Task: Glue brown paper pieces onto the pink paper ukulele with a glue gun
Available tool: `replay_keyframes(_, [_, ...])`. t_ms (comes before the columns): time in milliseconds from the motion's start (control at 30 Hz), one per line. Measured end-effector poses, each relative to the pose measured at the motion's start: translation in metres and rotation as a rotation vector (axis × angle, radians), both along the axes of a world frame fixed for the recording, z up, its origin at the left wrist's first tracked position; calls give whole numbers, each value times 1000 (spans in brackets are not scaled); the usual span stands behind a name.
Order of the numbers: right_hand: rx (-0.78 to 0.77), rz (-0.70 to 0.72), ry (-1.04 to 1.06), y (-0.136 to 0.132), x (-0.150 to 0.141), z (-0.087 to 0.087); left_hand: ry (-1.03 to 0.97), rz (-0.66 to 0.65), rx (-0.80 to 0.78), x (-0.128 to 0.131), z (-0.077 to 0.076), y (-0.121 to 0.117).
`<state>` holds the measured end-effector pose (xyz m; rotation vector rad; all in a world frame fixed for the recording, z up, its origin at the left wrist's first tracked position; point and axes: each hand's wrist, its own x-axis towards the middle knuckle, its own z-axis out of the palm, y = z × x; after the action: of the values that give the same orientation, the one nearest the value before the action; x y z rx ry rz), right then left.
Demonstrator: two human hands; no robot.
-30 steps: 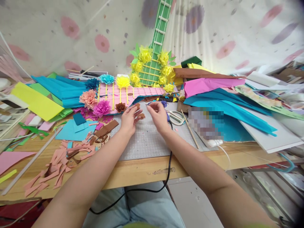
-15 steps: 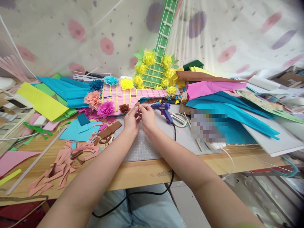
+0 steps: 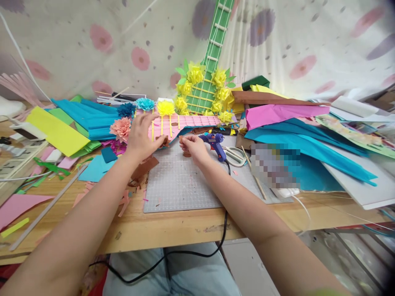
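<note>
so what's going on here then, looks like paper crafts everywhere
A person is working with colored paper at a wooden table. Their right hand pinches a small brown paper piece above a gray mat. Their left hand is open over a pink guitar-shaped piece, its thumb by the brown flower; whether they touch is unclear. A glue gun lies beside the right hand, unheld. A green guitar-shaped piece with yellow flowers stands behind.

Craft workspace — cutting mat (image 3: 185, 185), glue gun (image 3: 212, 139), coloured paper (image 3: 58, 131), paper flowers (image 3: 166, 108).
</note>
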<state>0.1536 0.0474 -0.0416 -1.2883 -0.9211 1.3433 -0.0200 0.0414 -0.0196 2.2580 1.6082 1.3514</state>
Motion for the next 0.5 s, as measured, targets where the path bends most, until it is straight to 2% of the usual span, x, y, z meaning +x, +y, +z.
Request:
replay_keyframes(100, [-41,79,-59,-3,-5,-1,297,-88,-30,-13,-14,0])
replay_keyframes(167, [-34,99,-68,-4,-7,-2,358,-90,-45,-12,-25,1])
replay_keyframes(267, [-33,115,-73,-3,-6,-3,348,-51,-30,-7,-34,5])
replay_keyframes(500, [-50,155,-144,-7,-9,-9,241,-4,28,-11,-28,13])
